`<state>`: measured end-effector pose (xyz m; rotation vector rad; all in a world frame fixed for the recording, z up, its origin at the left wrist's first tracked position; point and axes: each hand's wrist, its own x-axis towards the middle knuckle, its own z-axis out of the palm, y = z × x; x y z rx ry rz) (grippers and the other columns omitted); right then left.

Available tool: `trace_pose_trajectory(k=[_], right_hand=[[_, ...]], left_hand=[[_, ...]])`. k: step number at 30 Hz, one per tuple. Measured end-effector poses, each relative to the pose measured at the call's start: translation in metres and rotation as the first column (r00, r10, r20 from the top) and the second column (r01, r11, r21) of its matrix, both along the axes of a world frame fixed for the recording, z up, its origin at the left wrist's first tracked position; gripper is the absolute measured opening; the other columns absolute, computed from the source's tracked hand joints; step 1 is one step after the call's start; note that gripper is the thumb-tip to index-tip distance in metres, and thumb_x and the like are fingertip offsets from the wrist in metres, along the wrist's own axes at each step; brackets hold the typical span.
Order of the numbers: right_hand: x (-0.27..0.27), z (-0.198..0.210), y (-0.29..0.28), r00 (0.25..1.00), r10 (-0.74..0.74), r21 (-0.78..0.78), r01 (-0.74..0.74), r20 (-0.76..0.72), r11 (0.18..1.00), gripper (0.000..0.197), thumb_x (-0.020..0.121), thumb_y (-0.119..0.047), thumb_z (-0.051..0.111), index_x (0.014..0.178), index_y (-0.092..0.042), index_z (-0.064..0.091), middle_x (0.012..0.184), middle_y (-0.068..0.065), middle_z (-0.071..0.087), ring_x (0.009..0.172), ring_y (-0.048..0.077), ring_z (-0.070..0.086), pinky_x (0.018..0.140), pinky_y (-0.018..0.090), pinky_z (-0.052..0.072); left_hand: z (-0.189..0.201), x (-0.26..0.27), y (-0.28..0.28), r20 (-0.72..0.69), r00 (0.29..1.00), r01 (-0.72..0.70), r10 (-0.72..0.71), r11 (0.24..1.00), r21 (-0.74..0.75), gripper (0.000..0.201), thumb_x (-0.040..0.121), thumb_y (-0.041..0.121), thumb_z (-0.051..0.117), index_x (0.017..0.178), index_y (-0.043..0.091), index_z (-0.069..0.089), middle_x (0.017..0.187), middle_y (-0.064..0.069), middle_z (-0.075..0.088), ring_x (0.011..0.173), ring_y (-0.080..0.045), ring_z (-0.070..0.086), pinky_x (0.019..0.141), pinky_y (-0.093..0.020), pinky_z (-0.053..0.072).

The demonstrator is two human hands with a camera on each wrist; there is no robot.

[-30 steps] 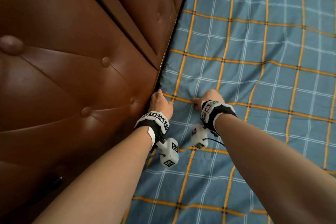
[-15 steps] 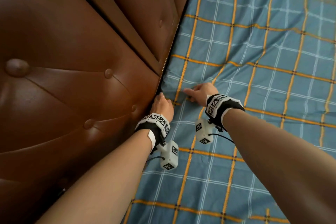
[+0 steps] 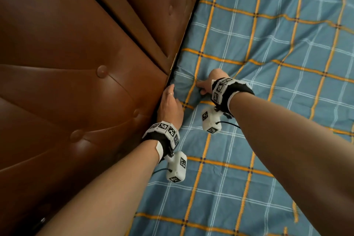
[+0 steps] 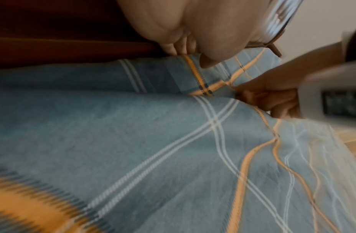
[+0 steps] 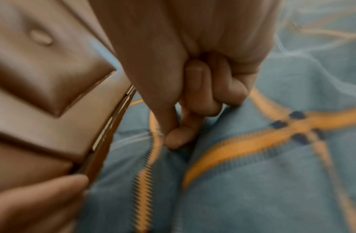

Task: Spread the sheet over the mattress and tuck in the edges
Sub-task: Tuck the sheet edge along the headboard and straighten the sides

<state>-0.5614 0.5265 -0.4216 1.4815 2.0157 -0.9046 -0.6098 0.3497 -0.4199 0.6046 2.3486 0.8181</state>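
The blue sheet (image 3: 272, 113) with orange and white checks covers the mattress, which is hidden beneath it. My left hand (image 3: 169, 99) lies along the sheet's edge at the brown headboard (image 3: 76, 67), fingers straight and pushed down into the gap. The left wrist view shows those fingers (image 4: 180, 45) behind the sheet (image 4: 163, 141) and the thumb on top. My right hand (image 3: 206, 85) pinches a raised fold of sheet just right of the left hand. In the right wrist view its thumb and forefinger (image 5: 174, 137) pinch the sheet (image 5: 272, 189).
The padded, buttoned headboard (image 5: 43, 78) rises along the whole left side, tight against the mattress with a narrow dark gap (image 3: 182, 44). The sheet stretches away to the right and far side with shallow wrinkles (image 3: 306, 21).
Both hands have moved farther along the headboard edge. The right hand has gathered a fold of sheet and drawn it toward the gap; the left fingers have stretched out along the edge.
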Motion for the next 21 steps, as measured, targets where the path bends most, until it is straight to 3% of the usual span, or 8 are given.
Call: trace_pose_trajectory(k=[2,5,8,10,14,18,21], right_hand=[[-0.008,-0.001,0.001,0.999,-0.005,-0.007,0.005,-0.038,1.0,0.025,0.081,-0.034,0.073,0.08,-0.01,0.069,0.082,0.005,0.074,0.076,0.021,0.069,0.067,0.031,0.057],[-0.025,0.006,-0.005,0.961,-0.016,0.029,0.025,-0.275,0.999,0.028,0.087,-0.036,0.064,0.065,-0.018,0.063,0.066,-0.001,0.067,0.063,0.015,0.062,0.059,0.026,0.045],[-0.035,0.015,-0.006,0.935,0.013,0.018,-0.008,-0.355,1.0,0.034,0.093,-0.041,0.057,0.077,-0.016,0.071,0.064,-0.005,0.065,0.061,0.01,0.059,0.062,0.025,0.043],[-0.034,0.017,-0.001,0.94,0.037,0.095,-0.005,-0.338,0.995,0.039,0.093,-0.048,0.053,0.084,-0.014,0.071,0.074,0.002,0.067,0.071,0.018,0.061,0.067,0.028,0.046],[-0.029,0.014,0.017,0.924,0.052,0.317,0.077,-0.38,0.945,0.03,0.086,-0.049,0.058,0.095,-0.021,0.064,0.09,0.001,0.068,0.084,0.023,0.062,0.073,0.032,0.049],[-0.048,0.014,0.023,0.981,0.078,0.237,-0.034,-0.179,0.971,0.051,0.087,-0.059,0.051,0.077,-0.01,0.061,0.074,0.008,0.063,0.073,0.031,0.064,0.058,0.03,0.044],[-0.059,0.01,0.029,0.994,0.093,0.21,-0.079,-0.057,0.974,0.055,0.082,-0.064,0.057,0.068,-0.011,0.054,0.065,0.006,0.058,0.059,0.024,0.058,0.051,0.029,0.044]], left_hand=[[0.005,0.0,0.0,-0.018,1.0,-0.001,0.002,0.998,0.064,0.05,0.098,0.003,0.039,0.146,0.015,0.036,0.152,-0.001,0.036,0.138,-0.016,0.037,0.104,-0.014,0.026],[0.015,-0.001,0.0,-0.058,0.998,0.003,0.006,0.987,0.16,0.046,0.096,0.002,0.04,0.14,0.013,0.045,0.146,0.0,0.042,0.133,-0.013,0.042,0.102,-0.012,0.029],[0.021,-0.003,0.007,-0.112,0.993,0.046,-0.022,0.976,0.212,0.044,0.095,0.002,0.04,0.138,0.01,0.048,0.144,-0.001,0.044,0.132,-0.014,0.042,0.107,-0.017,0.031],[0.019,-0.003,0.012,-0.1,0.994,0.066,-0.05,0.986,0.154,0.045,0.097,0.005,0.039,0.141,0.009,0.045,0.147,-0.004,0.041,0.135,-0.017,0.038,0.112,-0.023,0.03],[0.008,0.001,0.02,0.145,0.987,0.083,-0.071,0.994,-0.077,0.056,0.101,0.019,0.035,0.152,0.004,0.017,0.161,-0.01,0.014,0.147,-0.024,0.016,0.12,-0.034,0.017],[-0.004,-0.003,0.021,0.218,0.975,0.088,-0.044,0.976,-0.198,0.067,0.101,0.027,0.039,0.154,0.007,0.002,0.162,-0.01,0.005,0.148,-0.026,0.013,0.12,-0.037,0.016],[-0.014,-0.002,0.017,0.282,0.958,0.107,-0.049,0.976,-0.192,0.073,0.1,0.029,0.042,0.154,0.009,-0.003,0.162,-0.01,0.003,0.148,-0.027,0.012,0.12,-0.038,0.015]])
